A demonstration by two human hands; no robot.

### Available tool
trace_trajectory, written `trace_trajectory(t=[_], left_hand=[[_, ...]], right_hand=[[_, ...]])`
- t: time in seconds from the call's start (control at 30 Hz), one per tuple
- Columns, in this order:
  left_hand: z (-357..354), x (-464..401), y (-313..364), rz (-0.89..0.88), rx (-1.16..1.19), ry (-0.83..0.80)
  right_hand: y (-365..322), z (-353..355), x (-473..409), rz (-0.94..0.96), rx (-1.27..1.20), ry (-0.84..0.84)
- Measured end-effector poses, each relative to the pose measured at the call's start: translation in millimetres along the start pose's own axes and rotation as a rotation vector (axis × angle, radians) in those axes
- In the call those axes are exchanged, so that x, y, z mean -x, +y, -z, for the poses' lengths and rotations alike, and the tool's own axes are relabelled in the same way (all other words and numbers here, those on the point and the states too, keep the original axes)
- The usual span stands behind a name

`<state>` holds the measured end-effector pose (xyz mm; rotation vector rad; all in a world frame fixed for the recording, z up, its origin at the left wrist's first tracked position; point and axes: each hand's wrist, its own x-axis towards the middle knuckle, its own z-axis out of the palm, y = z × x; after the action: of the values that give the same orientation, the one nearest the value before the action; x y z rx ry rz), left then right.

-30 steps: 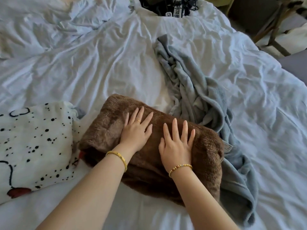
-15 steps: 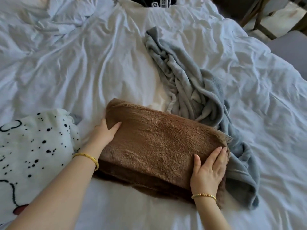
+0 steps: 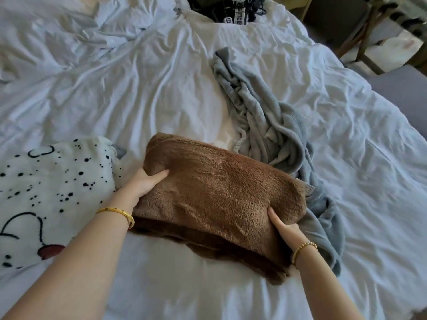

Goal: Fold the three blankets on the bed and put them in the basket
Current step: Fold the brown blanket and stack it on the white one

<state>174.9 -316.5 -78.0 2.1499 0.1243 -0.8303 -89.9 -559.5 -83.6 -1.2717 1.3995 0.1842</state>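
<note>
Change from half a second ago: the right hand [image 3: 285, 227], then laid flat with straight fingers on the right end of the brown blanket [image 3: 219, 197], is now tucked under that end, with only the thumb seen on top. The left hand [image 3: 145, 182] is kept at the left end, its thumb now pressed deeper into the pile.
Change from one second ago: both palms were then spread flat on top of the bundle; they are now moved out to its two ends.
Left hand: clasped on the left end of the brown blanket, thumb on top, the other fingers hidden beneath the fabric. A gold bracelet [image 3: 117, 212] is worn on the wrist.
Right hand: closed round the right end of the same blanket, fingers hidden underneath. A beaded bracelet [image 3: 302, 249] is worn on the wrist.
Brown blanket: folded into a thick bundle, held between the two hands on the white bed sheet [image 3: 115, 93].
Grey blanket [image 3: 272, 125]: left unfolded and crumpled beyond and beside the right hand; its near part is overlapped by the bundle's right end.
Spotted white blanket [image 3: 46, 192]: lies just outside the left hand and forearm.
Dark items [image 3: 233, 8]: seen at the far edge of the bed, well beyond both hands; what they are cannot be told.
</note>
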Motion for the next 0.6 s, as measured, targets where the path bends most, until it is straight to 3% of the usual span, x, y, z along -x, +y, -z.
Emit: trace_trajectory(t=[0.1, 0.2, 0.33, 0.6], left_hand=[[8, 18, 0, -0.033, 0.065, 0.074], [26, 39, 8, -0.145, 0.075, 0.179], [79, 63, 16, -0.196, 0.068, 0.301], [246, 105, -45, -0.018, 0.071, 0.636]], right_hand=[[0, -1, 19, 0.054, 0.015, 0.014], [-4, -14, 43, 0.22, -0.104, 0.136], [-28, -49, 81, 0.303, -0.218, 0.196], [-100, -188, 155, 0.506, -0.088, -0.053]])
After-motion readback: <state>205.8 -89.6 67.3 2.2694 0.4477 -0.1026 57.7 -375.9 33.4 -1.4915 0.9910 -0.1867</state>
